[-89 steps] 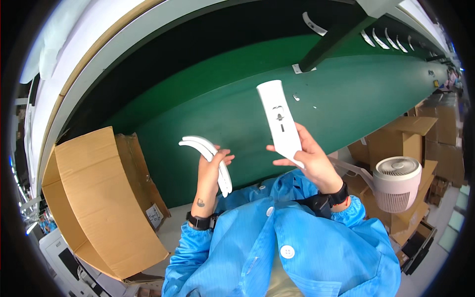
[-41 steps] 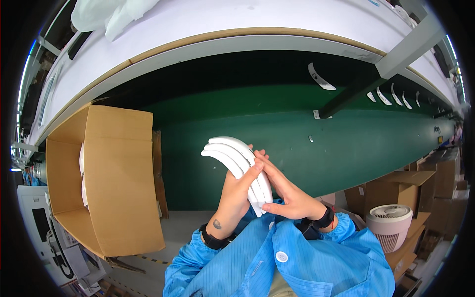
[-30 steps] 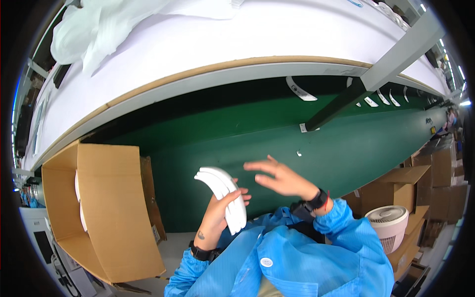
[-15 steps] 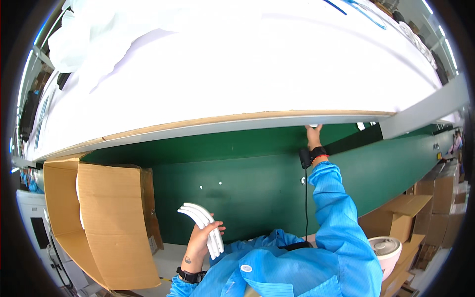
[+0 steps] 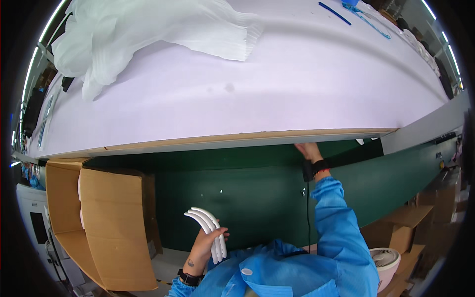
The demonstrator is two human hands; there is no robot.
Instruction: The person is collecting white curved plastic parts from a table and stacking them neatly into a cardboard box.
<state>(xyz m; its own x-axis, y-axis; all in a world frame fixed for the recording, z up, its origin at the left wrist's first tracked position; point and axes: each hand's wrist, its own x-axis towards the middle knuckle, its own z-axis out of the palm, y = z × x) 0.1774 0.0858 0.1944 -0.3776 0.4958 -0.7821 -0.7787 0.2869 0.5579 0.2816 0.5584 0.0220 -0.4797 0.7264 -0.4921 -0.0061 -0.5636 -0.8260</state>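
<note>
Three white, curved plastic strips (image 5: 208, 225) lie stacked side by side in my left hand (image 5: 202, 247), whose fingers and thumb are closed around their lower half. They stick up and to the left, just in front of my blue smock. My right arm stretches forward over a green panel (image 5: 247, 198), and my right hand (image 5: 309, 151) reaches in beneath the front edge of the white worktable (image 5: 247, 94). A thumb or finger points left there, while the other fingertips are hidden under the edge, so what they touch cannot be seen.
An open cardboard box (image 5: 116, 227) stands at the left, with white pieces partly showing inside. Thin white wrapping (image 5: 148, 29) is heaped on the table. A black cable (image 5: 308, 218) hangs near my right wrist. A small white fan (image 5: 385, 260) and more cartons (image 5: 403, 227) are at the right.
The view has tilted, so the table edge sits lower and more wrapping shows. Under the edge, my right hand has turned its fingers leftward. My left hand still grips the strips.
</note>
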